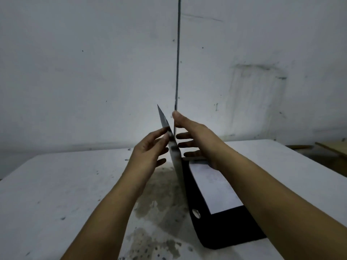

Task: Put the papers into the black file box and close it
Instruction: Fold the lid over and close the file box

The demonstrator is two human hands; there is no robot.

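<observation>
— Where are the papers now?

— The white sheets of paper (214, 186) already lie flat in the black plastic file box (231, 229), which sits open on the stained white table (65, 184), just right of centre.

— And that thin dark panel standing up?

— That is the box's hinged lid (175, 152), seen nearly edge-on. My left hand (150, 149) pinches its upper edge between thumb and fingertips, so it is clamped on the lid. My right hand (193, 139) is spread open, fingers apart, on the lid's other side, I think to steady it; whether it touches, I cannot tell.

— Why hold it upright?

— I judge I'm mid-swing: the lid needs guiding down over the sheets without catching them.
</observation>
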